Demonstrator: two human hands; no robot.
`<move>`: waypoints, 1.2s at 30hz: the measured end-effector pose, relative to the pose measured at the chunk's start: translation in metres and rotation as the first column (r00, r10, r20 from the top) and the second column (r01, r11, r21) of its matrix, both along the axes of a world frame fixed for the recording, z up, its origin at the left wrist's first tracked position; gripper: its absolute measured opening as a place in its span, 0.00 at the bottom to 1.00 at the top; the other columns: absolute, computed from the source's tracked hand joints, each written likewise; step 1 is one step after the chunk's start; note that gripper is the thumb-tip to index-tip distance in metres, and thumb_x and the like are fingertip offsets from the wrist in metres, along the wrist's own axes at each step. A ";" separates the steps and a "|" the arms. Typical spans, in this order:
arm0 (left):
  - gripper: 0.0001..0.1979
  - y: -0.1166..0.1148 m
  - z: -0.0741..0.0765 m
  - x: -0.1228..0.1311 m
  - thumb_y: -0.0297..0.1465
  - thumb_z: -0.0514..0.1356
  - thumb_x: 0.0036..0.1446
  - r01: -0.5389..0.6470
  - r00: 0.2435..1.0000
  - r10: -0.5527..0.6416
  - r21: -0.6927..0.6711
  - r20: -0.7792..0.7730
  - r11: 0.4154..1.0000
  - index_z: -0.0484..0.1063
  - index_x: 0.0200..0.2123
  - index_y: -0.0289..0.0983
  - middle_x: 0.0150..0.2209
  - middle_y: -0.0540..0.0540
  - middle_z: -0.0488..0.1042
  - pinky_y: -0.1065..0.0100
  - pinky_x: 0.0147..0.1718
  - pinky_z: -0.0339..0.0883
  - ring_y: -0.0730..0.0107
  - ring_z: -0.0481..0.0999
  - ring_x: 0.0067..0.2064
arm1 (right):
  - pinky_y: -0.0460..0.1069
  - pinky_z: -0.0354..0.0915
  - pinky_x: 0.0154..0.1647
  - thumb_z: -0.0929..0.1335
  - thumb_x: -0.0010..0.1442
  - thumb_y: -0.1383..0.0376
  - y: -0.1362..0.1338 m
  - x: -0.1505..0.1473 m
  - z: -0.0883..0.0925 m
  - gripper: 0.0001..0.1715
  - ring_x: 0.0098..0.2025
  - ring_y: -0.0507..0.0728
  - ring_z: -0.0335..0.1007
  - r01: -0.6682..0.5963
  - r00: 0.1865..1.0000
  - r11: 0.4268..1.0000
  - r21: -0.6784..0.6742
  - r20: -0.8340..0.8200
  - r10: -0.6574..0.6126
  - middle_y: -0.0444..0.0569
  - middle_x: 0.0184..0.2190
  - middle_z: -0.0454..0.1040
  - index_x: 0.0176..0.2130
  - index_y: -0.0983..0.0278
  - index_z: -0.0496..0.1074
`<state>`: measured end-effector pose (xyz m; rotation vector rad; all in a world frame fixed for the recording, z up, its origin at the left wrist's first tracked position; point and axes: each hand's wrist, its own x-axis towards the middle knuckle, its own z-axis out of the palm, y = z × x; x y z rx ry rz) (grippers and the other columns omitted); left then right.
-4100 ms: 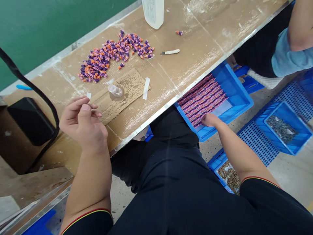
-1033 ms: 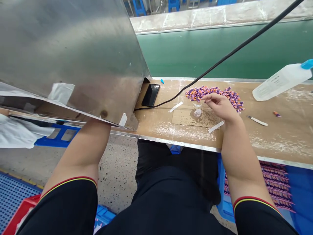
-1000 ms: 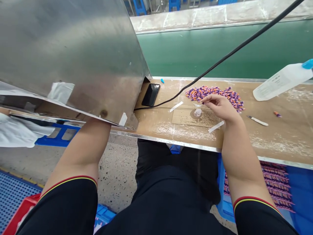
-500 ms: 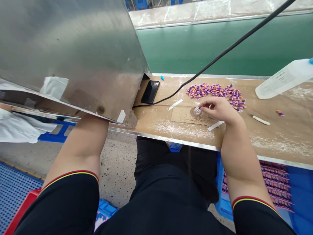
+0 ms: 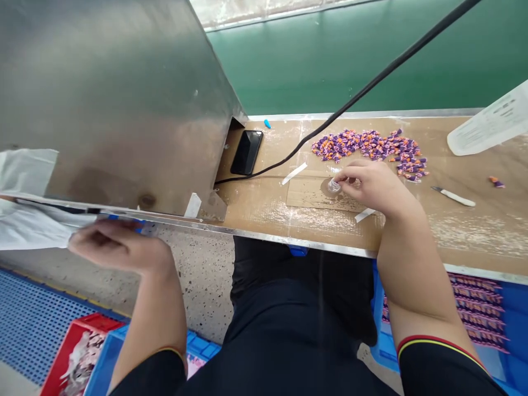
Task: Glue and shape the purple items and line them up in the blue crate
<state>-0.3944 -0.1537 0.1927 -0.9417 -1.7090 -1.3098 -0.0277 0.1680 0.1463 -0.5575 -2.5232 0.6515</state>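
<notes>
My right hand is at the cardboard-covered bench, thumb and fingertips pinched together at the edge of a small clear cup. What sits between those fingertips is too small to make out. The cup stands on a taped-down piece of cardboard. Just behind the hand lies a pile of small purple and orange pieces. My left hand hangs below the bench edge, beside the metal housing, near a white cloth. Motion blurs its fingers, which look bent.
A large metal housing fills the left. A black cable crosses the bench past a phone. To the right are a white-handled knife and a plastic bottle. Below left stands a red bin.
My left hand has come out from beneath the metal housing into view, lower down. The right hand stays pinched at the clear cup. The camera view has shifted slightly.
</notes>
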 end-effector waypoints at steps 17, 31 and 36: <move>0.21 0.195 -0.067 0.163 0.49 0.76 0.65 0.934 -0.184 -0.537 0.317 0.823 0.166 0.89 0.47 0.37 0.44 0.39 0.90 0.61 0.46 0.89 0.63 0.90 0.40 | 0.53 0.75 0.34 0.73 0.64 0.65 0.001 -0.010 -0.003 0.06 0.34 0.57 0.78 0.378 0.873 0.895 -0.236 -0.232 -0.430 0.49 0.38 0.84 0.41 0.57 0.83; 0.28 0.211 -0.080 0.157 0.53 0.78 0.59 0.808 -0.298 -0.467 0.480 0.832 0.341 0.83 0.47 0.35 0.46 0.37 0.89 0.58 0.53 0.89 0.58 0.92 0.47 | 0.57 0.84 0.41 0.75 0.68 0.60 -0.034 -0.030 0.002 0.03 0.40 0.61 0.85 0.191 0.887 0.876 -0.442 -0.304 -0.347 0.51 0.41 0.86 0.42 0.56 0.82; 0.22 0.211 -0.086 0.159 0.47 0.80 0.59 0.836 -0.218 -0.519 0.433 0.826 0.337 0.81 0.41 0.37 0.43 0.40 0.88 0.62 0.51 0.86 0.62 0.90 0.46 | 0.57 0.86 0.41 0.78 0.68 0.58 -0.041 -0.032 0.006 0.06 0.40 0.61 0.87 0.140 0.893 0.844 -0.518 -0.301 -0.334 0.51 0.41 0.86 0.42 0.56 0.81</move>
